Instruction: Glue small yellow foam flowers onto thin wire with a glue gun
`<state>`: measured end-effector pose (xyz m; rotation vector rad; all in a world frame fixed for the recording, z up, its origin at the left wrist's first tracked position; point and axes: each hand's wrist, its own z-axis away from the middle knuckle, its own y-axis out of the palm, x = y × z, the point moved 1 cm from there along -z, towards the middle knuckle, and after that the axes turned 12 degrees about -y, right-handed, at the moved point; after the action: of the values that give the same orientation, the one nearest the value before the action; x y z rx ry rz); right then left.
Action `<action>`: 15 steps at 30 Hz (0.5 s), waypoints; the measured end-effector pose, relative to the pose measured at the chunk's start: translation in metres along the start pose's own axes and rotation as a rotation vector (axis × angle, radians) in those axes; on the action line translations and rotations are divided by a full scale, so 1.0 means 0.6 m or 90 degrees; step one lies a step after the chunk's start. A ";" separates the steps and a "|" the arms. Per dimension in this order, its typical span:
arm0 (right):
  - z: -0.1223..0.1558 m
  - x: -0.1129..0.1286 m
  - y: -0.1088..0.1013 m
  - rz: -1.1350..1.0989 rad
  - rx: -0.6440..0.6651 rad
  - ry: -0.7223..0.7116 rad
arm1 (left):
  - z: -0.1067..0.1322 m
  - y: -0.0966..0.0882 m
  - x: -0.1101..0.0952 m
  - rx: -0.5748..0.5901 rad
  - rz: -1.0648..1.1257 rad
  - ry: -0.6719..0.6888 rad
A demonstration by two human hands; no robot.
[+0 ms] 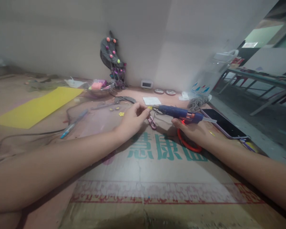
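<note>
Between thumb and forefinger, my left hand (pixel 134 119) pinches a small yellow flower (pixel 149 108). A blue hot glue gun (pixel 175 112) points left, its nozzle right at that flower. My right hand (pixel 193 128) is closed around the gun's handle, and a red light glows near the thumb. A clear glue stick (pixel 210 120) pokes out of the gun's back end. Below the nozzle lie pink-handled snips (pixel 152 122). Another yellow flower (pixel 121 114) rests on the board left of my left hand, with small yellow pieces (pixel 111 109) beyond it.
A yellow sheet (pixel 38 108) and a blue pen (pixel 73 124) lie at left. Along the wall are a metal bowl (pixel 101 92), a grey moon-shaped hanging with pompoms (pixel 109 52) and a small display (pixel 146 84). A phone (pixel 224 123), grey yarn (pixel 197 103) and a plastic jug (pixel 205 76) are at right.
</note>
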<state>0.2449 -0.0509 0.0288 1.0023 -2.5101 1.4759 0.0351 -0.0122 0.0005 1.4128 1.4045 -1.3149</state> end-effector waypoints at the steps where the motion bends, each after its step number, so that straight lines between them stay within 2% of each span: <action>1: 0.002 -0.003 0.001 0.010 0.002 -0.002 | 0.000 0.000 -0.001 0.003 -0.001 -0.002; 7: 0.014 -0.034 0.004 0.132 0.004 0.025 | 0.002 0.002 -0.004 0.008 0.004 -0.011; 15: 0.020 -0.043 0.006 0.110 0.022 0.023 | -0.002 -0.001 0.003 0.003 -0.013 0.002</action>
<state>0.2665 -0.0463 0.0101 0.7712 -2.6112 1.5724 0.0345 -0.0108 -0.0011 1.4070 1.4217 -1.3303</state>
